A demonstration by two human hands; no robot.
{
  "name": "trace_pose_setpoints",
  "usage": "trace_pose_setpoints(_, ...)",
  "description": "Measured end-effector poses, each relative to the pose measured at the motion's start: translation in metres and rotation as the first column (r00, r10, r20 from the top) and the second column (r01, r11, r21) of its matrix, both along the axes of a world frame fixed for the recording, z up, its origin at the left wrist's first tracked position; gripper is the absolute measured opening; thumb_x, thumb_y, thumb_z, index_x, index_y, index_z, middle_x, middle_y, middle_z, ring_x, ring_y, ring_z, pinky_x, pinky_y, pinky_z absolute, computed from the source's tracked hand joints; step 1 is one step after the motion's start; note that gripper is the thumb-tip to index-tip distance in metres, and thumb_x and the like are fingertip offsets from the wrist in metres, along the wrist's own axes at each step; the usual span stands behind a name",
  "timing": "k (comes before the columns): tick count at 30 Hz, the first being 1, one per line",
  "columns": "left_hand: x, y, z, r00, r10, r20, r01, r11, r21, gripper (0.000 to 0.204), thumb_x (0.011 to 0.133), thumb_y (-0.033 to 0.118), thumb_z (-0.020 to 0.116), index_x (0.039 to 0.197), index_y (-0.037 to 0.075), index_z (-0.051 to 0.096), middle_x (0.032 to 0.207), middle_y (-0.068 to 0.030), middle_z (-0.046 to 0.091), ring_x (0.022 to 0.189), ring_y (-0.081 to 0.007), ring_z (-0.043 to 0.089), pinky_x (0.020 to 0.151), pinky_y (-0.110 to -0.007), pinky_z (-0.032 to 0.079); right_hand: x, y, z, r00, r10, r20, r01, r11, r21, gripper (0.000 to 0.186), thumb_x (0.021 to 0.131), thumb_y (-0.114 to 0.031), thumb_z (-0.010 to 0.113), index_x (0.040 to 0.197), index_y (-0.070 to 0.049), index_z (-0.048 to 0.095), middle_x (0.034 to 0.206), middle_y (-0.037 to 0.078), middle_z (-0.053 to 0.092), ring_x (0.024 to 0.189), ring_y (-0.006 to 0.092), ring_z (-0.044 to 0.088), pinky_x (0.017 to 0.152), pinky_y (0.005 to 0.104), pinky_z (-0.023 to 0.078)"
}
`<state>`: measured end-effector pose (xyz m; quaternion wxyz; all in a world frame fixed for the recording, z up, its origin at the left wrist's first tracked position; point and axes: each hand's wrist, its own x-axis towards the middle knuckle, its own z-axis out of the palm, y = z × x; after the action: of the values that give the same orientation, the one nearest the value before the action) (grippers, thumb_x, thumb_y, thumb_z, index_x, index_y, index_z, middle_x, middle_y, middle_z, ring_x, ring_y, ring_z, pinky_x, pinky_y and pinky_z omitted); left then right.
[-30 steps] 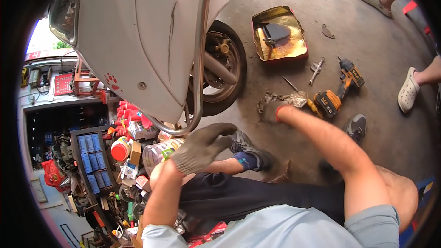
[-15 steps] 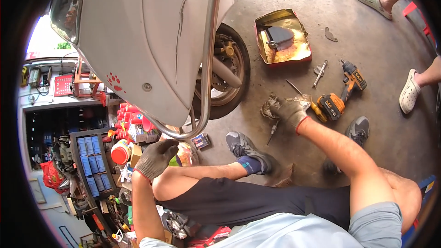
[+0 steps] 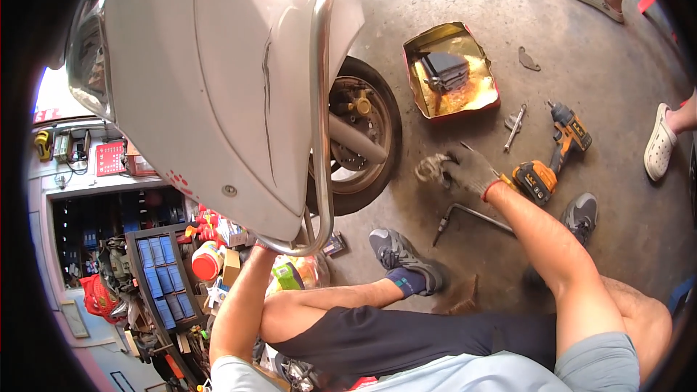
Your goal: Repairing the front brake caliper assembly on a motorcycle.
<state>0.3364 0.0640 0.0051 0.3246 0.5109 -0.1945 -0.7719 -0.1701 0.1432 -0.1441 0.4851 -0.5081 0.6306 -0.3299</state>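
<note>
My right hand [image 3: 470,170], in a grey work glove with a red cuff, is closed on a crumpled, dirty grey rag [image 3: 433,168] above the floor; its fingers are slightly blurred. Just nearer lies a bent-handled socket wrench [image 3: 472,212]. A screwdriver with a yellow handle [image 3: 506,181] is partly covered by that hand. On the left, my arm [image 3: 243,294] reaches up behind the lower edge of the white scooter's front panel [image 3: 225,87]. The panel and its metal guard bar [image 3: 321,116] hide my left hand, so its fingers do not show.
An orange and black cordless driver [image 3: 555,152], a spanner [image 3: 515,128] and a flat metal plate [image 3: 528,59] lie to the right. Beyond the front wheel [image 3: 388,120] sits an oily cut-open tin [image 3: 461,112] holding a dark block-shaped part. Another person's clogs [image 3: 659,144] stand far right.
My left hand has gone from beside the guard bar to behind the panel. My right hand has moved a little away from me with the rag, uncovering the bent wrench. The view has shifted.
</note>
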Motion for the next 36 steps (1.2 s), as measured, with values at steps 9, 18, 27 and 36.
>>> trace_pose_setpoints(9, -0.004, 0.017, -0.011, 0.995, 0.074, -0.068, -0.067, 0.993, 0.094, 0.037, 0.099, 0.016, 0.054, 0.134, 0.004, 0.052, 0.135, -0.0134, 0.056, 0.118, -0.0224, 0.058, 0.099, -0.038, 0.051, 0.015, -0.124, 0.096, 0.974, -0.181, 0.136, 0.22, 0.895, -0.387, 0.037, 0.086, -0.027, 0.062, 0.117, -0.007, 0.066, 0.112, 0.021, 0.068, 0.105, 0.032, 0.066, 0.091, 0.0399, 0.051)
trace_pose_setpoints(18, 0.0, 0.033, 0.0, 0.978, 0.177, -0.11, -0.154, 0.969, 0.193, 0.037, 0.099, 0.016, 0.054, 0.134, 0.004, 0.053, 0.135, -0.0135, 0.056, 0.118, -0.0228, 0.058, 0.1, -0.038, 0.051, 0.065, -0.185, 0.096, 0.954, -0.025, 0.3, 0.197, 0.806, -0.559, 0.036, 0.093, -0.014, 0.059, 0.129, -0.013, 0.061, 0.125, 0.014, 0.065, 0.117, 0.03, 0.061, 0.101, 0.0374, 0.048)
trace_pose_setpoints(27, -0.003, 0.024, -0.004, 0.952, 0.259, -0.162, -0.211, 0.941, 0.265, 0.037, 0.099, 0.016, 0.054, 0.133, 0.004, 0.053, 0.134, -0.0135, 0.057, 0.117, -0.0232, 0.059, 0.1, -0.039, 0.05, 0.069, -0.201, 0.072, 0.699, -0.207, 0.685, 0.285, 0.958, -0.001, 0.036, 0.094, -0.016, 0.06, 0.129, -0.004, 0.061, 0.097, 0.007, 0.071, 0.086, 0.0122, 0.065, 0.074, 0.0288, 0.054)
trace_pose_setpoints(36, 0.003, 0.019, 0.006, 0.918, 0.333, -0.217, -0.249, 0.907, 0.34, 0.037, 0.098, 0.017, 0.053, 0.133, 0.004, 0.054, 0.133, -0.0135, 0.057, 0.117, -0.0237, 0.059, 0.101, -0.039, 0.05, 0.073, -0.144, 0.016, 0.428, -0.526, 0.735, 0.511, 0.811, 0.284, 0.019, 0.098, -0.011, 0.053, 0.112, -0.007, 0.066, 0.082, 0.0, 0.068, 0.062, 0.0104, 0.063, 0.051, 0.0235, 0.048)
